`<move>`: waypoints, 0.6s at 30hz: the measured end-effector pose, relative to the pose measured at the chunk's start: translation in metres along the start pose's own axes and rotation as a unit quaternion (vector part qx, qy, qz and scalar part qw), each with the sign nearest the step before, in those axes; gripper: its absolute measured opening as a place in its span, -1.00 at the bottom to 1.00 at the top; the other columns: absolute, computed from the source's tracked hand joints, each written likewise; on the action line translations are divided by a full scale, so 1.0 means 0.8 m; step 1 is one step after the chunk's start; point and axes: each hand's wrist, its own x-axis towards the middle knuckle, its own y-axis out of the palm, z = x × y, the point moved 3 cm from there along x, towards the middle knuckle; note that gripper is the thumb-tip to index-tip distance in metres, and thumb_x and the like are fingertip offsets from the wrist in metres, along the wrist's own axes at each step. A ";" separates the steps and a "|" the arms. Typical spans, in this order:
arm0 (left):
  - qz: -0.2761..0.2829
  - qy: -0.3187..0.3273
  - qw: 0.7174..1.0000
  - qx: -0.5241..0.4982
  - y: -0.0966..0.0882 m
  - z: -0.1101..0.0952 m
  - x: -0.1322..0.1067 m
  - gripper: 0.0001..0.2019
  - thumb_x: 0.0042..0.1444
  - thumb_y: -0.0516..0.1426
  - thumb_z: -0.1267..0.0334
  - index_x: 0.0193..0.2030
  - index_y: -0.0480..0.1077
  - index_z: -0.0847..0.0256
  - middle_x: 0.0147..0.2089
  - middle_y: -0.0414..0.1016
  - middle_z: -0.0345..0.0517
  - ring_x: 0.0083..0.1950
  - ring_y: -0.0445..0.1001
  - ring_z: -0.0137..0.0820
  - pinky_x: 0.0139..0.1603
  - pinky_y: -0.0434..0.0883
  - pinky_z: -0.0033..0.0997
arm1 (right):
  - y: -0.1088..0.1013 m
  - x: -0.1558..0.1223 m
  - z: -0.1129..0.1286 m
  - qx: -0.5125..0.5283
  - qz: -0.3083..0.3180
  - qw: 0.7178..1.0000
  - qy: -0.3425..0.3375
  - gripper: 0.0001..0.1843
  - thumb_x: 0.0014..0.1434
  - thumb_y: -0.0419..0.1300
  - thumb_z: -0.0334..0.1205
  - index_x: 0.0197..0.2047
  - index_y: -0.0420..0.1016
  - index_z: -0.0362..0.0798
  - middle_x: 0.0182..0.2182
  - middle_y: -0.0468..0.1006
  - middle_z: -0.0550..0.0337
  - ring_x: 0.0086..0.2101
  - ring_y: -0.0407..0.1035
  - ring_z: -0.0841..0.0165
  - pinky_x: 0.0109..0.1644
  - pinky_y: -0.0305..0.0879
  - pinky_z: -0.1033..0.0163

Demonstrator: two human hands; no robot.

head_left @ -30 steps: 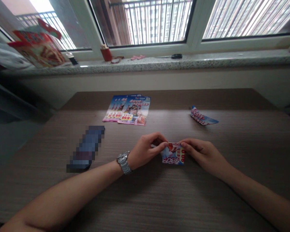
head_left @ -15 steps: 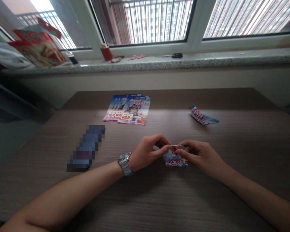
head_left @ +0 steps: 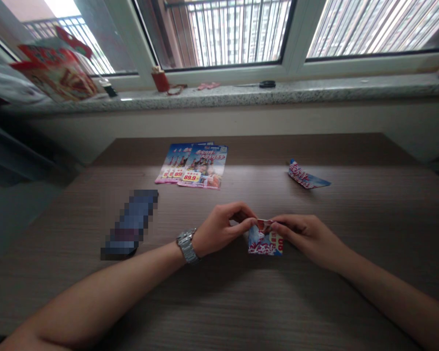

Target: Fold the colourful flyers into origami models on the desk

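Well in from the far edge of the counter (head_left: 369, 204), the folded leaflet (head_left: 265, 242) is pinched at its far corners by the fingers of the left hand (head_left: 223, 229) and right hand (head_left: 310, 239), and looks light, thin and easily creased, its folded edges likely the surest hold.

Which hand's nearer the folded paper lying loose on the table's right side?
Right. The right hand is on the camera side of the folded paper; the left hand is farther, also on that side but off left.
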 end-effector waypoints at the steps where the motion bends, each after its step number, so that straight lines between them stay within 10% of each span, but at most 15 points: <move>1: 0.000 0.000 1.000 0.002 0.000 0.001 0.000 -0.82 0.29 0.17 0.22 -0.18 0.50 0.32 -0.26 0.57 -0.10 -0.29 0.46 -0.50 -0.25 0.39 -0.56 | -0.001 -0.001 0.001 -0.001 0.007 1.000 0.000 -0.63 0.35 0.10 0.02 -0.06 0.63 -0.02 -0.25 0.68 0.18 -0.25 0.53 0.29 -0.19 0.39 0.30; 18: 0.015 0.003 0.999 0.043 0.001 0.005 0.000 -0.86 0.29 0.17 0.27 -0.17 0.51 0.30 -0.26 0.58 -0.13 -0.29 0.48 -0.50 -0.27 0.37 -0.58 | 0.008 0.002 -0.007 0.047 -0.010 0.999 0.009 -0.66 0.29 0.18 0.03 -0.05 0.58 0.00 -0.16 0.66 0.14 -0.18 0.53 0.26 -0.09 0.42 0.22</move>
